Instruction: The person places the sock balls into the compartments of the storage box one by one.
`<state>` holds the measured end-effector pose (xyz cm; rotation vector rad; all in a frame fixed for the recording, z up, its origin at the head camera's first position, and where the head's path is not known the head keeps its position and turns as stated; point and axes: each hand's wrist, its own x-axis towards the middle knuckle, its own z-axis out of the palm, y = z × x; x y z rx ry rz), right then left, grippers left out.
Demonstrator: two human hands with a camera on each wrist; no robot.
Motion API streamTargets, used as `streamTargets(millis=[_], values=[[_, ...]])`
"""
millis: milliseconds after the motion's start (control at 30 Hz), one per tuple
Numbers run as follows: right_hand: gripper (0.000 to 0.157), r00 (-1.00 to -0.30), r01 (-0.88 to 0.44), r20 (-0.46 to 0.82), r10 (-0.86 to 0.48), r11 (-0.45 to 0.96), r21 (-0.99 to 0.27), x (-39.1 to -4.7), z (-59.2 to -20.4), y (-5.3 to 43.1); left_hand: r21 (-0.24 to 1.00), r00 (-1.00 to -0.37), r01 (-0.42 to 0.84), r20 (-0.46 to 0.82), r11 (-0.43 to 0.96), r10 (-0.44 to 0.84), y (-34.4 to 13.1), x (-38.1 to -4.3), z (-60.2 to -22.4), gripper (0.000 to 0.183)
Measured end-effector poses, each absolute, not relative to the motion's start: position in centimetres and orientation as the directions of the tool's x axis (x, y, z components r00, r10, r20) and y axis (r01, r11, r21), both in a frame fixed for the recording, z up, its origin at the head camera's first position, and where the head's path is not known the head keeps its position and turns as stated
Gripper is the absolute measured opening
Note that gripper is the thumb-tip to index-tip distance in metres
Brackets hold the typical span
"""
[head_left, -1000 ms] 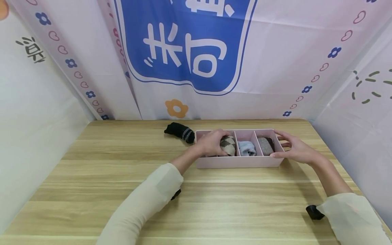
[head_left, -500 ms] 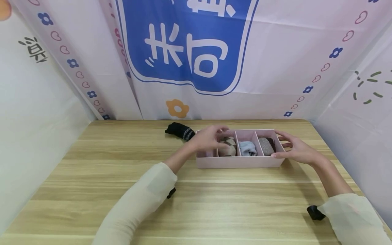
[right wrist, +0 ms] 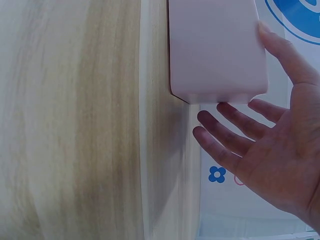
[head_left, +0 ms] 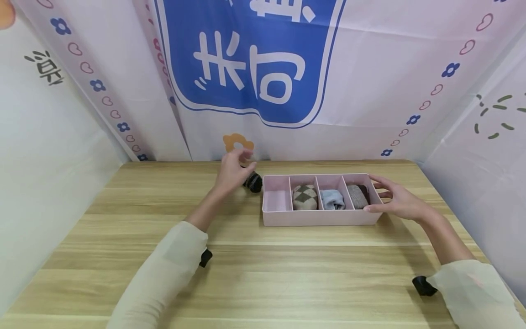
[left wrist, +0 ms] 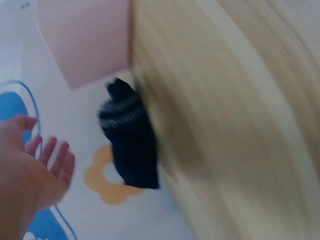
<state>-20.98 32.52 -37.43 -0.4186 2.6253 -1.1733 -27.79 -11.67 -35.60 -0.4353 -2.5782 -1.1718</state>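
Note:
My left hand is over the rolled black sock, hiding much of it in the head view; its fingers are loosely bent with nothing between them. In the left wrist view that sock shows white bands and lies apart from the fingers. A pink divided box stands to the right. The right hand touches the box's right end, thumb at the front rim and fingers spread along the end wall. Inside are a rolled argyle sock, a light blue sock and a grey sock.
The box's leftmost compartment shows its bare floor. Everything stands on a wood-grain table, toward its back edge. A printed white cloth hangs behind, with more cloth along both sides.
My left hand has let go of the argyle sock in the box and moved left to above the black sock. The right hand stays at the box's end.

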Motion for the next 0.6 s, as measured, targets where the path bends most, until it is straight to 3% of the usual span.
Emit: streamTargets(millis=[200, 367, 600], values=[[0.099, -0.931, -0.163, -0.097, -0.351, 0.639, -0.751, -20.9, -37.3, 32.5, 0.588, -0.977, 0.141, 0.215, 0.796, 0.014, -13.3, -28.3, -37.2, 0.075], [0.101, -0.931, -0.158, -0.101, -0.351, 0.637, -0.755, -20.9, -37.5, 32.5, 0.507, -0.987, 0.092, 0.163, 0.857, 0.009, -13.6, -28.9, -38.6, 0.096], [0.100, -0.933, -0.160, -0.095, -0.347, 0.636, -0.755, -21.0, -37.5, 32.5, 0.473, -0.995, 0.062, 0.102, 0.879, 0.015, -13.2, -29.1, -39.4, 0.107]])
